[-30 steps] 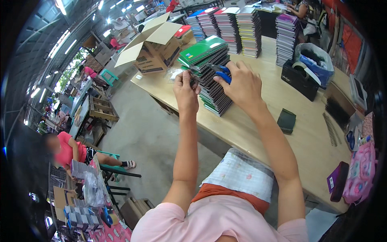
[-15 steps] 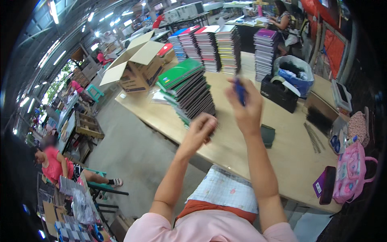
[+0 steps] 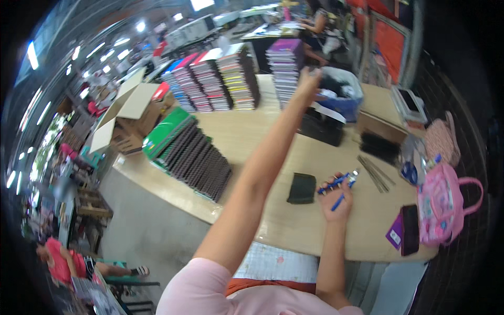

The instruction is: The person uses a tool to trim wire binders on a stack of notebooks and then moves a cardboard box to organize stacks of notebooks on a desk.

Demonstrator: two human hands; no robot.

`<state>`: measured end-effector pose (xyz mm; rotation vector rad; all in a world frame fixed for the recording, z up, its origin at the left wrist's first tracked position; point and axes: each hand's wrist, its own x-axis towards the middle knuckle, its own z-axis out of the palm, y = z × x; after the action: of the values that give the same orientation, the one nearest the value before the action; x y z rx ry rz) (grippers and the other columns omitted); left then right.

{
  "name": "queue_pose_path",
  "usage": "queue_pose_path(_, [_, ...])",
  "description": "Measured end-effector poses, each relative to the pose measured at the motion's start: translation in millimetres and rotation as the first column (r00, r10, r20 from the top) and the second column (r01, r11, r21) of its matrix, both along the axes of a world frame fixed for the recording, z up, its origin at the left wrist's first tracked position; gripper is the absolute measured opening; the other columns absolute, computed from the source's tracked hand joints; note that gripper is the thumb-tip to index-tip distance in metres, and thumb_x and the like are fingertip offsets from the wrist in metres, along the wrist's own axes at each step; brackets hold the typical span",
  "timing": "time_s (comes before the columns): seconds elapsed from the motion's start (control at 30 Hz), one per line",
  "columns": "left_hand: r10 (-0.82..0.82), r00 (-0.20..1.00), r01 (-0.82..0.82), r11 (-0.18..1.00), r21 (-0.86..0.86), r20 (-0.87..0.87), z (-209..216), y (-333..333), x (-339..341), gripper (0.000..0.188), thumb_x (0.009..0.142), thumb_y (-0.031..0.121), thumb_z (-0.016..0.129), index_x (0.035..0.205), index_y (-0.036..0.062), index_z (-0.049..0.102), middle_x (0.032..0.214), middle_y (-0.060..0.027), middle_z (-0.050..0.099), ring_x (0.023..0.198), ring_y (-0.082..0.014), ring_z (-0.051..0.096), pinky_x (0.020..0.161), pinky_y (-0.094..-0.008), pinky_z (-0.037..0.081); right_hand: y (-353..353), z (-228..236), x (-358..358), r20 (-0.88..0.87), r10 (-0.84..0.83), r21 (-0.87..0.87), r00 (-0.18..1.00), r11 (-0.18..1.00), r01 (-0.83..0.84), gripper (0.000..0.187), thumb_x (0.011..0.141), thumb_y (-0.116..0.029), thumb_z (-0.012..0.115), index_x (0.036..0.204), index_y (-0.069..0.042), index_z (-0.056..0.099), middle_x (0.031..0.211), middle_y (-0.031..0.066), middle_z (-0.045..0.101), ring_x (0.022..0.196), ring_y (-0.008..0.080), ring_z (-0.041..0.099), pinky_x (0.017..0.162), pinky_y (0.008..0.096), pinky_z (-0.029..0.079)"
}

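My left arm stretches far across the table. My left hand [image 3: 308, 83] is beside the stack of purple notebooks [image 3: 284, 74], at the edge of a blue, plastic-lined bin [image 3: 350, 102] with dark and white scraps. Its fingers are blurred, and whether they hold anything is unclear. Low over the table, my right hand [image 3: 337, 203] is closed around blue-handled pliers [image 3: 338, 181], their metal jaws pointing up and right. A small dark green pad-like piece [image 3: 302, 188] lies left of that hand. On the left stands a leaning stack of green spiral notebooks [image 3: 191, 152].
Several tall notebook stacks [image 3: 239, 79] stand at the back, beside an open cardboard box [image 3: 131, 118]. A black tape dispenser [image 3: 320, 126], wire spirals [image 3: 375, 173], scissors [image 3: 409, 172], a phone-like dark case [image 3: 410, 229] and a pink bag [image 3: 441, 205] occupy the right. Another person sits at lower left.
My left hand has gone from the green stack to the far bin. My right hand has come down and nearer with the pliers. The view has turned right.
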<state>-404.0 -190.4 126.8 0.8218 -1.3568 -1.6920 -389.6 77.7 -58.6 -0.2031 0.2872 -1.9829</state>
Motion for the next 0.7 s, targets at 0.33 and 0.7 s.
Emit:
queue_pose_path(0.33, [0.298,0.929,-0.308,0.304,-0.901,-0.217,56,187,289,0.021,0.096,0.015,0.059,0.112,0.0017,0.065,0.102,-0.0146,0.071,0.087,-0.0208,0.068,0.080,-0.0358,0.053,15,20,-1,-0.204,-0.106,-0.136,0.973,0.988,0.079,0.074,0.093,-0.045,0.054,0.150,-0.004,0.029,0.120,0.0112,0.053,0.108,0.0281,0.052,0.104,0.0471,0.037])
queue_pose_path(0.7, [0.390,0.921,-0.324,0.799,-0.506,0.026,27,54,456,0.059,0.098,0.051,0.046,0.137,0.0076,0.055,0.135,-0.0143,0.055,0.119,-0.0215,0.053,0.101,-0.0355,0.040,-59,143,178,-0.967,-0.226,-0.219,0.120,0.973,0.070,0.045,0.087,-0.030,0.067,0.122,-0.004,0.056,0.105,0.0132,0.061,0.093,0.0256,0.059,0.086,0.0370,0.047])
